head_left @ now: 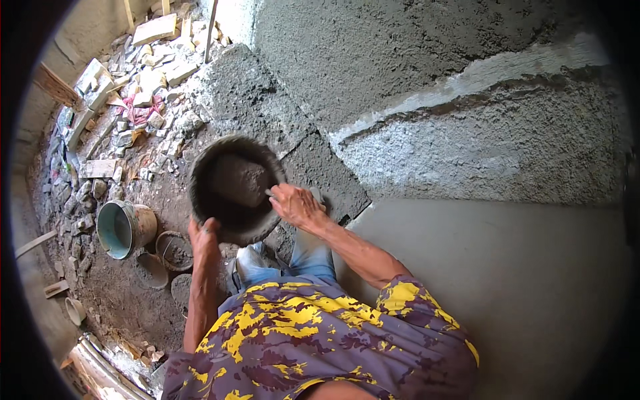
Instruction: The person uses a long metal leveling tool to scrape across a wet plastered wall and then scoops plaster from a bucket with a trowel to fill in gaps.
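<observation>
A round dark basin (244, 236), its rim caked with grey, is tipped in front of my legs. My left hand (205, 235) is closed on its near left edge, thumb up over the rim. Wet grey mortar (233, 175) lies inside, and the basin's lower part is in deep shadow. Over the right rim, my right hand (297, 205) is closed in a fist around a trowel (269, 193). Only a short pale piece shows beside the thumb; its blade blends with the mortar.
Rough grey plastered wall (400, 60) rises ahead and right, above a smooth grey surface (480, 267). Left, a bucket (141, 225), a smaller round container (175, 251) and rubble (143, 100) cover the dirt ground. A wooden piece (57, 85) juts in.
</observation>
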`<state>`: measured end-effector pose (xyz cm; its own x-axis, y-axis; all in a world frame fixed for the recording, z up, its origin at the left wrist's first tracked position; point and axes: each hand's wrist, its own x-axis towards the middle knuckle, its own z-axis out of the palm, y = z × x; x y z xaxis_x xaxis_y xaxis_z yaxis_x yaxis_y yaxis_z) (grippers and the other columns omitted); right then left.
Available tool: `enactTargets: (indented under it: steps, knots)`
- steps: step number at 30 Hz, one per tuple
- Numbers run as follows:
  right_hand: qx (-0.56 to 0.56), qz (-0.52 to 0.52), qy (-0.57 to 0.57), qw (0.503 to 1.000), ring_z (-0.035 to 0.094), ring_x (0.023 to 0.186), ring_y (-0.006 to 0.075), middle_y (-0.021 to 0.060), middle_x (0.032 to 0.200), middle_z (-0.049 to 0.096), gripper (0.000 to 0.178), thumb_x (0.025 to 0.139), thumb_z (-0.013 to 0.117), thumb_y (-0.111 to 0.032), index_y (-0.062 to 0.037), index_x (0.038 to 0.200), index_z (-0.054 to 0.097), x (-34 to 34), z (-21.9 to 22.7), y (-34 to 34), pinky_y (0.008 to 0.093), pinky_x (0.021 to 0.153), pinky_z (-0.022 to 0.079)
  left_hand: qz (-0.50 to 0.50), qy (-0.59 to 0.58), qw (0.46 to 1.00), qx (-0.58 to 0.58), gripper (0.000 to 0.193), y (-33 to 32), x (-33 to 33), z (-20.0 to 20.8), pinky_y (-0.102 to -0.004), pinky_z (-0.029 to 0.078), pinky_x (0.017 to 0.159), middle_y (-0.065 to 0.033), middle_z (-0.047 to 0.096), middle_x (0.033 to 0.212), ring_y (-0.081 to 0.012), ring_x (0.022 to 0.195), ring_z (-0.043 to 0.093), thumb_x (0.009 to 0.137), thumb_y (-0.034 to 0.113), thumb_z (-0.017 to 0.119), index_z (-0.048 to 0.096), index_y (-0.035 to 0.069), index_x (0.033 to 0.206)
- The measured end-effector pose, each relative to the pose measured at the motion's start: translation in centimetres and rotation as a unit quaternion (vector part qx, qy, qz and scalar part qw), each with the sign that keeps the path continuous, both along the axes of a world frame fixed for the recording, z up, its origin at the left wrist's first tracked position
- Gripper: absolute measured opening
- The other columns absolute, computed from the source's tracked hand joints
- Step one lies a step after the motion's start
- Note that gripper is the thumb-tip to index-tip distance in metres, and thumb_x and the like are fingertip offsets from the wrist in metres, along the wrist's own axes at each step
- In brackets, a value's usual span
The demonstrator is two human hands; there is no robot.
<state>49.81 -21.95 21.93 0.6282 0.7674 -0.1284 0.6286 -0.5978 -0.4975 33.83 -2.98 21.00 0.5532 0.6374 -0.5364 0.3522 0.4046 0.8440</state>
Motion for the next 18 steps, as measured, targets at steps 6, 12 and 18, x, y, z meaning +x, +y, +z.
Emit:
enactTargets:
  steps: [6, 12, 18]
  knots:
    - [0.111, 0.153, 0.106, 0.976, 0.061, 0.068, 0.0277, 0.0145, 0.077, 0.059, 0.026, 0.087, 0.054, -0.027, -0.0013, 0.088, 0.06, -0.2, 4.4, 1.2, 0.0369, 0.062, 0.051, 0.124, 0.03, 0.992, -0.016, 0.038, 2.2, -7.0, -0.7, -0.0289, 0.047, 0.062, -0.0026, 0.055, 0.083, -0.0146, 0.07, 0.053, 0.075, 0.007, 0.057, 0.048, 0.007, 0.112]
    - [0.351, 0.312, 0.129, 0.873, 0.057, 0.078, 0.0163, 0.0066, 0.091, 0.063, 0.023, 0.09, 0.052, -0.023, -0.0055, 0.099, 0.064, 13.6, -0.7, -14.2, 0.0275, 0.074, 0.047, 0.152, 0.096, 0.982, 0.062, 0.037, -2.1, -9.9, -3.7, -0.028, 0.047, 0.062, -0.003, 0.055, 0.08, -0.0135, 0.068, 0.052, 0.074, 0.005, 0.057, 0.048, 0.006, 0.11]
    - [0.386, -0.229, -0.056, 0.892, 0.053, 0.065, 0.0084, 0.0033, 0.073, 0.057, 0.02, 0.092, 0.053, -0.018, -0.0005, 0.086, 0.06, 26.6, 21.3, -24.1, 0.0245, 0.055, 0.044, 0.164, 0.153, 0.973, -0.058, 0.023, -4.9, -4.1, -6.3, -0.026, 0.042, 0.051, -0.0004, 0.052, 0.071, -0.0109, 0.056, 0.047, 0.069, 0.0, 0.052, 0.054, 0.005, 0.092]
